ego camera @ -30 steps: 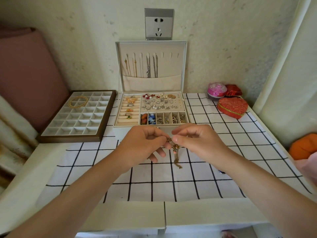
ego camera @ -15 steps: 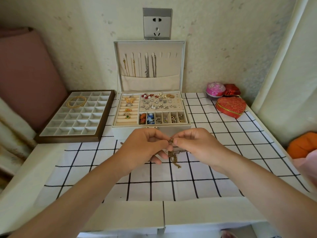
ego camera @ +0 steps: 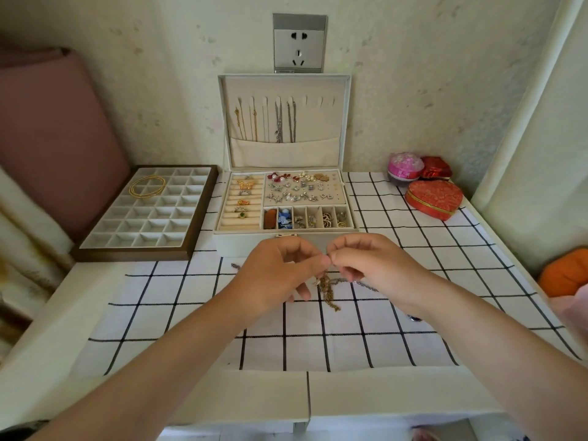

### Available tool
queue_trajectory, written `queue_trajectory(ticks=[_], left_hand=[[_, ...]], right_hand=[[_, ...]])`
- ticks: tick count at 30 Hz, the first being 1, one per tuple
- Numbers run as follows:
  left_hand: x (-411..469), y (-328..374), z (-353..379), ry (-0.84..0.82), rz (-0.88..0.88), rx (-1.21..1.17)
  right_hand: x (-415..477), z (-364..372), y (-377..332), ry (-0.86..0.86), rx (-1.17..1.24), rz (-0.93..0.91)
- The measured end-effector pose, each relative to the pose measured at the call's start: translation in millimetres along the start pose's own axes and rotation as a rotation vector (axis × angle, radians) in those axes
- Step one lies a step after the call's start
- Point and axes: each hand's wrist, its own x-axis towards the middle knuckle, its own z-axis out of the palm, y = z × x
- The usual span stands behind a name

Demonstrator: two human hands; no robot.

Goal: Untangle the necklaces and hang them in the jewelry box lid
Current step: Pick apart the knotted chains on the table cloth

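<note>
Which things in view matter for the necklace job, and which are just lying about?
Job: left hand and right hand, both pinching the tangled necklaces; jewelry box lid; hung chains in it.
Lying about: divided tray, gold bangles on it, red heart-shaped box, pink round box, wall socket.

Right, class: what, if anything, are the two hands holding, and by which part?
The left hand and right hand both pinch a tangled gold chain at its top end. The rest hangs loose below them.

White table (ego camera: 41, 316): checked cloth (ego camera: 318, 351), divider tray (ego camera: 95, 254).
</note>
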Motion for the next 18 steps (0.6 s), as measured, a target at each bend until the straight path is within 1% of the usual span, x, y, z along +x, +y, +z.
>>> queue_trajectory(ticks=[4,7,8,9,11,12,13,15,18], left_hand=[[0.6,1.0,2.9,0.036,-0.042,-0.088],[4.2,-0.6,4.9,0.031,-0.099,-0.114],[4.7,-1.8,5.8,0.026,-0.099,-0.086],[5.6,-4.0,6.0,0.030,-0.072,-0.007],[4.2,-5.8,6.0,0.040,0.020,0.204],[3.1,-6.6,6.7,0.045,0.054,0.254],[3.0,-6.9,7.2,0.053,0.071,0.248],[4.1,-6.8,6.6,0.088,0.060,0.194],[4.3,-3.5,2.3,0.110,0.040,0.143]], right_hand=[[0.5,2.1,-1.9,-0.007,-0.017,0.005],[1.3,3.6,-2.1,-0.024,-0.184,0.020],[1.3,3.2,-2.2,-0.025,-0.241,0.011],[1.0,2.7,-2.4,-0.027,-0.304,-0.010],[0.1,3.1,-1.9,-0.034,-0.421,-0.060],[-0.3,3.6,-1.1,-0.039,-0.435,-0.074],[-0.5,4.2,-0.1,-0.044,-0.414,-0.080],[0.3,3.9,1.1,-0.037,-0.345,-0.086],[1.4,0.0,0.8,-0.016,-0.324,-0.116]])
